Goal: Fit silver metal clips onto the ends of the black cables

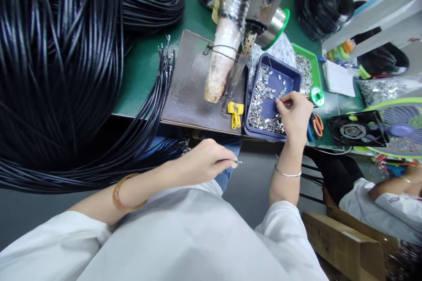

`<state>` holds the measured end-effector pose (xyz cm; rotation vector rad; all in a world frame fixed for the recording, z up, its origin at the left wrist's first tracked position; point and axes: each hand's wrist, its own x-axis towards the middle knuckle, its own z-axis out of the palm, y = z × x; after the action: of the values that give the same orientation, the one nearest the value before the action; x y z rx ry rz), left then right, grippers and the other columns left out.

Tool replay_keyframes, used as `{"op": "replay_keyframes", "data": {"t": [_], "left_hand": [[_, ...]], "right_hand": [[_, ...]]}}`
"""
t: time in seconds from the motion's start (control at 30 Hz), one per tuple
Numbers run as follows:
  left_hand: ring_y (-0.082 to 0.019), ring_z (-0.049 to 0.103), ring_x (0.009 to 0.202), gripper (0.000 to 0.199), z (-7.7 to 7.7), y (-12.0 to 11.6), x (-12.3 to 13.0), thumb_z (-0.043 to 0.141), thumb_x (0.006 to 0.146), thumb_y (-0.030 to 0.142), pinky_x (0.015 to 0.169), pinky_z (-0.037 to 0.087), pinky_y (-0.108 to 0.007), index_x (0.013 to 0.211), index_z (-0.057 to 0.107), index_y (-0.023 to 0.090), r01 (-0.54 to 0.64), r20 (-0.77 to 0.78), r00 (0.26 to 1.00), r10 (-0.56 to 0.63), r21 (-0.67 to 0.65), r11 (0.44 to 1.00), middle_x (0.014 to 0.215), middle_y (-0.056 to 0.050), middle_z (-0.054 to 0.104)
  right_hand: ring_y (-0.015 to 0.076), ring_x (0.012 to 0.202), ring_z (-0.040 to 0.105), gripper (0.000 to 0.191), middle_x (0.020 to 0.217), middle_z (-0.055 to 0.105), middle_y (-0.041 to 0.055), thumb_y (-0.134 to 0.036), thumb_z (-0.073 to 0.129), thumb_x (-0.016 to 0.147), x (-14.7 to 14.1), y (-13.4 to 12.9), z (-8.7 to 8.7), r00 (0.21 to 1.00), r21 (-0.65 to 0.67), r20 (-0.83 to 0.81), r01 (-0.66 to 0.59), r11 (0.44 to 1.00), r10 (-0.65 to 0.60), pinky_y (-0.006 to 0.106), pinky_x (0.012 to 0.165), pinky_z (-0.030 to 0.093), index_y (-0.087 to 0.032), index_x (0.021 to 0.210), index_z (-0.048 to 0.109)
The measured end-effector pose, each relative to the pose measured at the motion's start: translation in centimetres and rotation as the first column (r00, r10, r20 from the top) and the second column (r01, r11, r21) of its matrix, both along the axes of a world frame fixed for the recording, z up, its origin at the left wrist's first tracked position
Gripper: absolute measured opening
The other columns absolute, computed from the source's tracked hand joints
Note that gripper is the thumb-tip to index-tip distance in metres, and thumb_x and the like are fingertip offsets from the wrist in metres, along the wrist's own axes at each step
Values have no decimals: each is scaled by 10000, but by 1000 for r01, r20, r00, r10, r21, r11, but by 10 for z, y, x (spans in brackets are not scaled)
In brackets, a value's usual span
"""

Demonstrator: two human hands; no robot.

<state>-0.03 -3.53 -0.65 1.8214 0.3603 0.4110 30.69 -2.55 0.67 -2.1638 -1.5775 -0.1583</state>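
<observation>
My left hand [211, 161] is closed in front of the table edge, pinching a thin cable whose bare end [239, 162] sticks out past the fingertips. Over the blue tray [292, 80], my right hand [294, 112] has its thumb and forefinger pressed together; what they hold, if anything, is too small to name. Many small metal pieces [262, 92] lie scattered in the tray under and beside that hand. A yellow clip [235, 115] sits on the brown board [187, 79], left of the tray.
Thick bundles of black cable [59, 66] fill the left side. A wrapped duct [227, 39] and a metal tool hang over the board. Right of the tray are a green tray [314, 63], orange-handled scissors [318, 125] and a black fan [358, 129]. Another person [379, 202] sits at far right.
</observation>
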Motion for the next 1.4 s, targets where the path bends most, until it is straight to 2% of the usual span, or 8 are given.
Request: {"op": "replay_keyframes", "data": {"t": [0.07,0.13,0.27,0.43,0.7,1.0,1.2,1.4], "left_hand": [[-67,417,418,265,-4,11,-3,553,924,298,442,303,-210,834,727,119,145,96,989,-114,-443,885,541,-18,633],[-36,260,343,291,-12,18,-7,585,902,378,374,153,-209,905,704,112,5,114,987,113,-723,691,495,6,594],[-20,209,316,235,-20,18,-9,701,805,355,364,74,-199,916,641,157,-209,32,892,451,-856,473,456,39,567],[-7,233,336,153,-11,15,-5,690,815,271,379,101,-194,895,625,158,-306,30,855,518,-777,550,514,35,602],[-53,521,468,120,-2,19,0,699,792,212,464,359,-163,794,600,144,-403,36,832,554,-647,647,535,34,606],[-78,588,613,105,-4,17,4,712,795,216,585,477,-179,768,673,122,-529,92,785,613,-415,740,697,-8,673],[-70,544,580,88,-8,21,-2,668,844,165,533,393,-186,815,734,114,-582,176,803,569,26,813,710,-19,694],[-115,624,704,140,-12,21,-4,596,904,148,693,458,-222,848,725,135,-541,196,841,505,349,765,765,-34,721]], "right_hand": [[135,621,538,165,673,616,-17,-263,681,775,-2,3,0,998,-38,-59,-11,999,9,334,693,459,-214,662,571],[126,609,534,141,657,615,-27,-220,688,749,-4,2,0,994,-64,-106,-27,998,20,324,693,456,-210,657,581],[119,626,546,118,676,616,-30,-151,663,724,-16,-6,-2,991,27,-124,-45,999,48,303,676,453,-200,657,580],[120,611,591,127,774,631,-6,-210,694,776,-65,-29,2,934,385,-325,-11,923,147,279,550,467,-196,727,578],[170,844,713,44,898,694,21,-208,672,864,-150,-49,-3,763,426,-499,-198,883,412,369,743,631,-228,825,668],[143,880,692,39,928,709,20,-218,668,866,-151,-41,-17,646,334,-628,-280,900,434,296,712,599,-231,847,699],[147,884,697,73,946,724,18,-177,674,864,-141,-43,-13,671,316,-559,-371,873,487,308,739,607,-235,886,712],[137,930,691,143,978,723,17,-100,669,845,-138,-46,-8,737,251,-429,-459,852,523,303,818,610,-228,898,705]]}}
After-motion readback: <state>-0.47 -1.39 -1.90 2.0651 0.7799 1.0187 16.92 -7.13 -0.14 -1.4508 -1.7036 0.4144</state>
